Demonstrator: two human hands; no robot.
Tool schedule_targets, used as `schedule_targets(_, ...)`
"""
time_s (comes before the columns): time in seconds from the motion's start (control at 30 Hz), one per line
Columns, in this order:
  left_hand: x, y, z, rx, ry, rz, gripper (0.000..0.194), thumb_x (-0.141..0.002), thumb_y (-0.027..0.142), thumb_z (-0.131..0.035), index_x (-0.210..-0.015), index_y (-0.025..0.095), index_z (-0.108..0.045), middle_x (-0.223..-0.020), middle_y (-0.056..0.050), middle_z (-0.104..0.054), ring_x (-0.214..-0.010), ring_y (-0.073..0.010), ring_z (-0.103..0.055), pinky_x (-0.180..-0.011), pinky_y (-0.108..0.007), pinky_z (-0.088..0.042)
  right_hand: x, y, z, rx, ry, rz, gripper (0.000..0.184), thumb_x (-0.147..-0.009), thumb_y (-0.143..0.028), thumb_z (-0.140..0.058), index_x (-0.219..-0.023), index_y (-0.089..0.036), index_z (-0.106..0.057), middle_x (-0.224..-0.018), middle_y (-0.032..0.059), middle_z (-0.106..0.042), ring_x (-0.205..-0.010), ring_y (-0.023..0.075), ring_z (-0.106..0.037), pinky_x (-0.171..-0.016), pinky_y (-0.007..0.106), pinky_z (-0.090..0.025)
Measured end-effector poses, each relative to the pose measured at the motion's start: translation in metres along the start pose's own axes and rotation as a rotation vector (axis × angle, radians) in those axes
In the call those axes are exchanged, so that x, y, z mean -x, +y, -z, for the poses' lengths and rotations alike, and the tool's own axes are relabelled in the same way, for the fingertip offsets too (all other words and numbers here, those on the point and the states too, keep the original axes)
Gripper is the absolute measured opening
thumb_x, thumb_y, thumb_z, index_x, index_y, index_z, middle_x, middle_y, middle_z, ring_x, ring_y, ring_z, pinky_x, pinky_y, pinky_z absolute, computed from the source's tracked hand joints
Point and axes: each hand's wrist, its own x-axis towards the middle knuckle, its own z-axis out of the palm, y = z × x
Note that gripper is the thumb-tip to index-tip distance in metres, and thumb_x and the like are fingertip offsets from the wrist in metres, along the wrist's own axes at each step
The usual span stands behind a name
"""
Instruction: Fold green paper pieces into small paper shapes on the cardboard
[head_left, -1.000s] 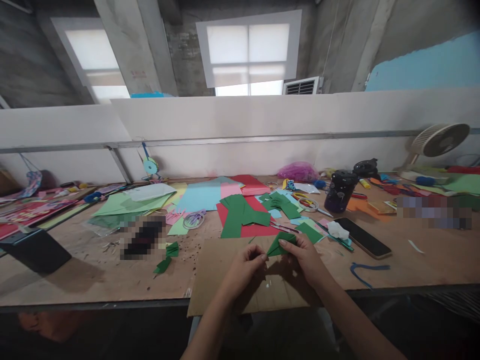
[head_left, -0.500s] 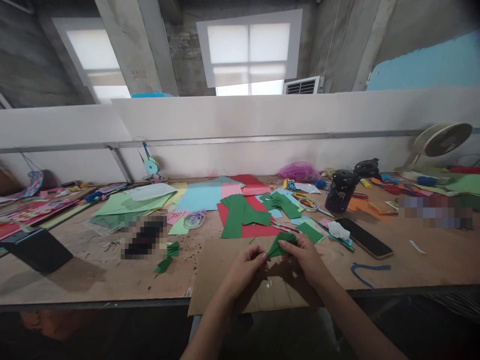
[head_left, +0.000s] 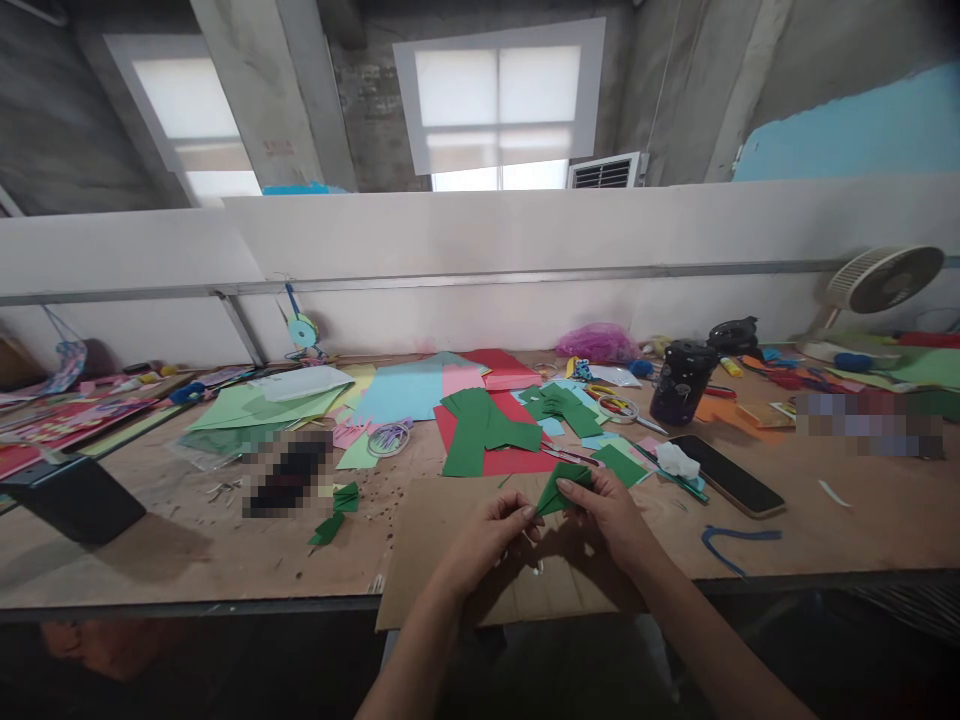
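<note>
A small folded piece of green paper (head_left: 561, 492) is held between my two hands, above a brown cardboard sheet (head_left: 431, 530). My left hand (head_left: 495, 535) pinches its lower left corner between thumb and fingertips. On the right side, my right hand (head_left: 609, 510) grips the paper with the thumb on top and the fingers behind it, partly hidden. Just beyond lie larger cut green sheets (head_left: 471, 430) on red paper (head_left: 517, 460), and a pair of scissors (head_left: 574, 457). Smaller folded green pieces (head_left: 328, 529) rest to the left of the cardboard.
A black phone (head_left: 731, 478) lies on the right, with a dark tumbler (head_left: 681, 385) behind it. Blue strips (head_left: 739, 536) sit near the table's front edge. At left stand a black box (head_left: 75, 500) and a stack of light green paper (head_left: 262, 410). A fan (head_left: 885, 280) is at far right.
Almost nothing differs. Both hands keep their pinch on the folded green paper, with only a very slight shift of the left fingers and arm.
</note>
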Motion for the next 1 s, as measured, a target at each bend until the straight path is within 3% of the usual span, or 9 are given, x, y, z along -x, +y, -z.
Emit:
schedule_targets(0.13, -0.002, -0.002, 0.002, -0.040, 0.017, -0.016, 0.038, -0.075, 0.055, -0.063, -0.078, 0.018, -0.051, -0.069, 0.001, -0.062, -0.049, -0.0089, -0.053, -0.047, -0.020, -0.031, 0.000, 0.000, 0.000, -0.089, -0.018, 0.000, 0.027, -0.077, -0.042, -0.067, -0.067, -0.018, -0.061, -0.059, -0.0019, -0.056, -0.054, 0.0121, -0.045, -0.052, 0.024, -0.034)
schedule_targets(0.33, 0.001, 0.002, -0.001, -0.087, 0.056, -0.028, 0.035, -0.077, 0.051, -0.062, -0.075, 0.017, -0.052, -0.061, 0.003, -0.056, -0.045, -0.0070, -0.045, -0.044, -0.020, -0.028, 0.000, -0.001, -0.001, -0.076, -0.010, -0.011, 0.029, -0.076, -0.044, -0.067, -0.067, -0.018, -0.059, -0.056, -0.0027, -0.053, -0.051, 0.0114, -0.043, -0.050, 0.024, -0.033)
schedule_targets(0.5, 0.002, 0.002, -0.001, -0.072, 0.036, -0.015, 0.036, -0.077, 0.053, -0.061, -0.077, 0.017, -0.055, -0.067, 0.002, -0.058, -0.049, -0.0072, -0.045, -0.046, -0.020, -0.027, 0.001, -0.003, -0.001, -0.063, -0.041, -0.009, 0.029, -0.077, -0.044, -0.066, -0.067, -0.018, -0.061, -0.059, -0.0016, -0.058, -0.054, 0.0127, -0.047, -0.052, 0.024, -0.036)
schedule_targets(0.8, -0.003, 0.004, -0.001, -0.060, 0.090, -0.015, 0.040, -0.066, 0.053, -0.071, -0.072, 0.017, -0.057, -0.054, 0.004, -0.051, -0.045, -0.0077, -0.042, -0.045, -0.020, -0.027, 0.004, -0.013, -0.005, -0.024, -0.071, -0.032, 0.030, -0.077, -0.045, -0.065, -0.065, -0.019, -0.059, -0.052, -0.0033, -0.054, -0.047, 0.0112, -0.043, -0.047, 0.024, -0.030)
schedule_targets(1.0, -0.002, 0.003, -0.005, -0.059, 0.139, -0.046, 0.035, -0.067, 0.049, -0.070, -0.071, 0.016, -0.058, -0.056, 0.004, -0.051, -0.046, -0.0075, -0.042, -0.045, -0.020, -0.029, 0.009, -0.017, -0.008, -0.040, -0.080, -0.101, 0.030, -0.078, -0.046, -0.065, -0.065, -0.020, -0.057, -0.052, -0.0028, -0.055, -0.046, 0.0121, -0.045, -0.046, 0.024, -0.030)
